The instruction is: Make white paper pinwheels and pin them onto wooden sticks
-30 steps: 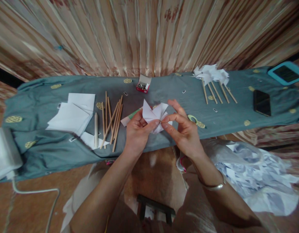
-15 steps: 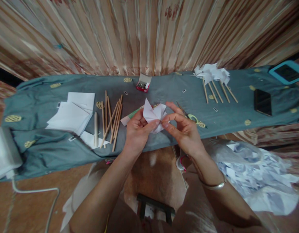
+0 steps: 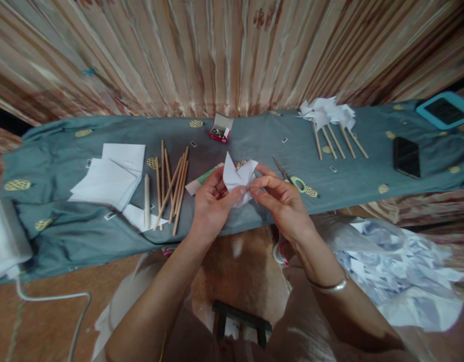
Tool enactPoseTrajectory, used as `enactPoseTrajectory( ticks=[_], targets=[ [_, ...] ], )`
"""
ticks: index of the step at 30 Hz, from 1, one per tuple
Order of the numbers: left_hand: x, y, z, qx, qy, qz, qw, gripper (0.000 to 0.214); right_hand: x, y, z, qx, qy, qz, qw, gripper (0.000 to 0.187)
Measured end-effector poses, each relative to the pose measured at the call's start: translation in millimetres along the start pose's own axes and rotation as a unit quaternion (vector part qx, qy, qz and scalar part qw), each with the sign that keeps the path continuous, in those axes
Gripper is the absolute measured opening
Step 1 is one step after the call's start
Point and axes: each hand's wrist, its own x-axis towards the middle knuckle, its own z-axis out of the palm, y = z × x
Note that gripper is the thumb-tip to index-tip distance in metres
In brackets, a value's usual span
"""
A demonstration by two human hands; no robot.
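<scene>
A folded white paper pinwheel [image 3: 237, 177] is held over the near edge of the cloth-covered table. My left hand [image 3: 212, 203] closes on its left and lower side, the thumb pressed near the centre. From the right, my right hand [image 3: 280, 201] pinches at the centre with thumb and index finger; whatever small piece may be between those fingertips is too hidden to name. Behind the pinwheel lies a green-and-white strip [image 3: 203, 179], partly covered by my left hand. Scissors [image 3: 290, 176] with pale green handles rest just beyond my right hand.
Several wooden sticks [image 3: 171, 186], a whitish rod [image 3: 147, 201] and white paper sheets [image 3: 103, 181] lie left. A small red box [image 3: 219, 131] of metal pins stands behind. Finished pinwheels on sticks [image 3: 328, 113], a phone [image 3: 406, 157] and a blue-framed tablet [image 3: 445, 110] lie right. A bag of paper pieces [image 3: 397, 271] sits below.
The fingers of my right hand have drawn in closer to the pinwheel, uncovering more of the scissors. The paper has turned slightly; the view has shifted a little.
</scene>
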Motion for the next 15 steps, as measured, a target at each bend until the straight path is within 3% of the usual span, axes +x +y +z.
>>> enactPoseTrajectory(
  ticks=[9, 15],
  targets=[
    [0.7, 0.1, -2.2, 0.010, -0.019, -0.004, 1.000, 0.054, 0.4, 4.3, 3.1, 0.026, 0.006, -0.011, 1.000, 0.015],
    [-1.2, 6.6, -1.0, 0.010, -0.019, -0.020, 1.000, 0.054, -0.6, 5.5, 6.0, 0.036, 0.052, -0.048, 0.997, 0.025]
  ],
)
